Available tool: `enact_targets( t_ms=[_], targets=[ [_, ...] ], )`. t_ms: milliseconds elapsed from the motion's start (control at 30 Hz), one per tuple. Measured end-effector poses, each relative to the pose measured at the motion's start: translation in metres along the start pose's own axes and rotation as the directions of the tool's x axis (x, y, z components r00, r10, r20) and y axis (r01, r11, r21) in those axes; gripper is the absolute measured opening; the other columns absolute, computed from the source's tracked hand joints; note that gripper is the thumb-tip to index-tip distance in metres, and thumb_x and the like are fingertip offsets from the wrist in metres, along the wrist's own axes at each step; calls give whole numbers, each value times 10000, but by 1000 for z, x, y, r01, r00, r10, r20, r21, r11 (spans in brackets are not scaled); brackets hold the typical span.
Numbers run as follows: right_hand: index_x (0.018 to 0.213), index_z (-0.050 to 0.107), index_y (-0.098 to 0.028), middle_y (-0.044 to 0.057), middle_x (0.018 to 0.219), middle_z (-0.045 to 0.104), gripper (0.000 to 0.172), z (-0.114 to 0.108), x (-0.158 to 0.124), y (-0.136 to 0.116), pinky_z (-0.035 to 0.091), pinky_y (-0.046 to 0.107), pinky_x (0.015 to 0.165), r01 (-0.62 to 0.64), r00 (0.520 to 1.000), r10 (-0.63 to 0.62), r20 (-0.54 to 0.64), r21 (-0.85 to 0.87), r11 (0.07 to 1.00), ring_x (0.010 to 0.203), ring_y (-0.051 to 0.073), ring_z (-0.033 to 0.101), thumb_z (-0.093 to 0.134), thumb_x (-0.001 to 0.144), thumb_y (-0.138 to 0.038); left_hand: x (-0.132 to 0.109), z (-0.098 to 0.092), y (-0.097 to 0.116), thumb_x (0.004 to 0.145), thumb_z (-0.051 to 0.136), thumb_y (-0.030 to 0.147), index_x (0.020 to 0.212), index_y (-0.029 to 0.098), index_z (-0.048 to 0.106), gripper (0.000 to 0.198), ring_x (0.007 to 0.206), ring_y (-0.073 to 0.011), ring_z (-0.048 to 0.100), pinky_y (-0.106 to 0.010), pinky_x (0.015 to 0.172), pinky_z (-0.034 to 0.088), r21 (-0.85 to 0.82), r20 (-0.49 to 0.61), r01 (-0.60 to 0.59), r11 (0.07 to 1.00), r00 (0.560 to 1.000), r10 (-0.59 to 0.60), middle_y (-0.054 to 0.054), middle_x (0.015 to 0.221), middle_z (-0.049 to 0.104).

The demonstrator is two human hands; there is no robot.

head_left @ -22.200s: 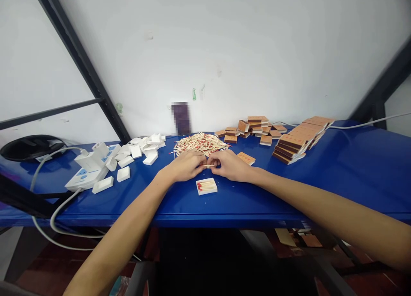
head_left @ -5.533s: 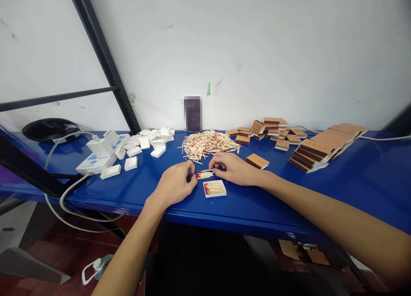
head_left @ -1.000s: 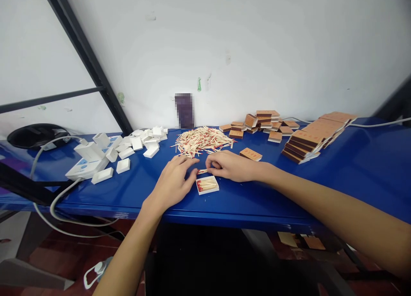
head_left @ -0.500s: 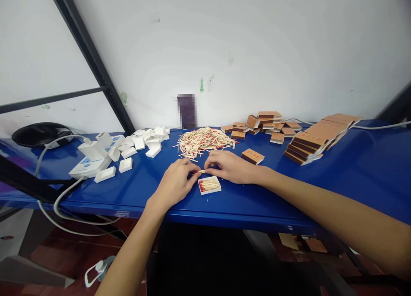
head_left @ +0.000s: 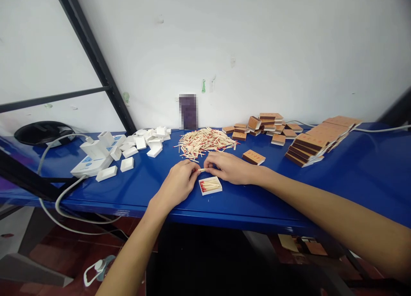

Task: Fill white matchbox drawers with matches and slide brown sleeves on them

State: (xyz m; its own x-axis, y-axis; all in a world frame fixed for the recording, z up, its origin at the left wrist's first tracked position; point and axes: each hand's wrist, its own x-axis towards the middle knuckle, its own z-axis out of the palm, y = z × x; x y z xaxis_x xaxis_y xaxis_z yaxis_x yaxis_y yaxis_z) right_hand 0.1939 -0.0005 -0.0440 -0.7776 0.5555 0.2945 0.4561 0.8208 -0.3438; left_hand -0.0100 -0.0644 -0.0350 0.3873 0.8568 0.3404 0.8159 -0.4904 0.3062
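Between my two hands is a small bunch of matchsticks (head_left: 202, 170), level above the blue table. My left hand (head_left: 181, 179) pinches its left end, and my right hand (head_left: 226, 167) pinches its right end. How many sticks they hold I cannot make out. Just below my fingers lies a white matchbox tray (head_left: 210, 191) with several red-headed matches (head_left: 210, 185) in it, heads to the left. Behind my hands spreads a big loose heap of matches (head_left: 207, 140). A brown matchbox (head_left: 253, 156) lies beyond my right wrist.
White empty trays (head_left: 154, 138) are heaped at the back left, beside a power strip (head_left: 91, 163) with cables and a black dish (head_left: 43, 132). Loose matchboxes (head_left: 268, 124) and stacked rows of matchboxes (head_left: 316, 142) stand at the right. A black rack post (head_left: 96, 60) rises at left.
The left fingers have closed in slightly around the end of the matches; both hands otherwise keep nearly the same place. The whole view has shifted a little.
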Motion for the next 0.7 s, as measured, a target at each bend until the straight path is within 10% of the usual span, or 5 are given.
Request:
enact_targets(
  t_ms=[700],
  targets=[
    [955,528,-160,96,934,548,186,-3,7,-5,411,340,744,114,991,-111,80,-39,993,797,196,499,362,992,-235,0,2,-4,1000,368,183,892,168,526,192,866,-218,563,-361,783,453,14,53,-37,999,998,36,-78,899,615]
  ],
)
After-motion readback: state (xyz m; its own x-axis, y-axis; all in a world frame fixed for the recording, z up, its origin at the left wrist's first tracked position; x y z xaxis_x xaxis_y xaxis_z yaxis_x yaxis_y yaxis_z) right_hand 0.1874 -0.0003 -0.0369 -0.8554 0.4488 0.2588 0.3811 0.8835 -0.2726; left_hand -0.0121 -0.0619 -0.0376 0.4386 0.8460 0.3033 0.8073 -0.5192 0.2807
